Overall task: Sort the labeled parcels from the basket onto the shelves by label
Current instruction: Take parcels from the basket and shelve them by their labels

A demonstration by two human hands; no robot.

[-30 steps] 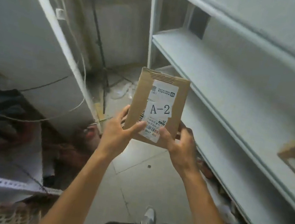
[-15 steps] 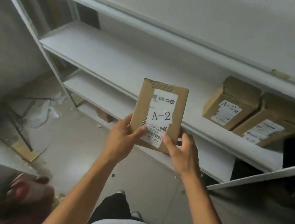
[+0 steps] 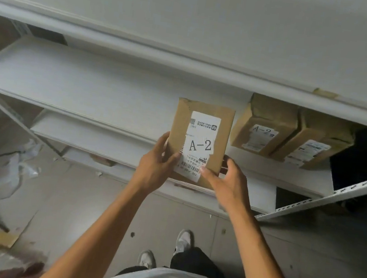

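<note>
The A-2 parcel [image 3: 200, 141], a flat brown cardboard packet with a white shipping label and a taped-on tag reading "A-2", is held upright in front of a white metal shelf [image 3: 104, 87], its lower edge pinched between both hands. The left hand [image 3: 153, 170] wraps the bottom left corner with the thumb across the barcode; the right hand [image 3: 226, 182] grasps the bottom right corner, fingers spread behind the card. Both grips are closed on the packet, which touches no shelf.

A second ago the view took in an aisle with the shelving off to the right; since then the person has turned to face the rack square on, and two more brown parcels have come into sight. They stand side by side at the right of the middle shelf, the nearer shelved parcel [image 3: 265, 130] plainly marked "A-2", the second shelved parcel [image 3: 316, 145] with a tag too blurred to read. The held packet now sits just left of that pair and slightly nearer the camera.

The matching tag suggests this is the right level, and the bare board to the left of the pair looks like the likely spot. The placement itself is not yet done. The basket is out of view.
</note>
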